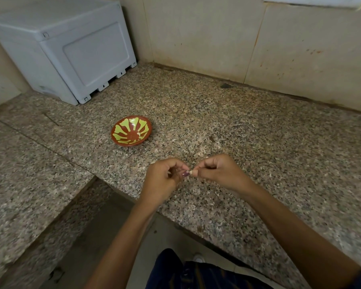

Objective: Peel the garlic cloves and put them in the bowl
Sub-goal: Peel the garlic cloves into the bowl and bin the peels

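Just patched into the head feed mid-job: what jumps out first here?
The red-brown bowl with its yellow-green petal pattern stands alone on the speckled granite counter, and I see nothing in it. Nearer the camera, the left hand and right hand meet over the counter's front edge, pinching a small pale garlic clove between their fingertips. A grey plastic crate sits in the far left corner.

A speckled granite counter (238, 126) carries a red-and-yellow bowl (131, 130), a white plastic box (71, 51), and perhaps scattered peel bits.
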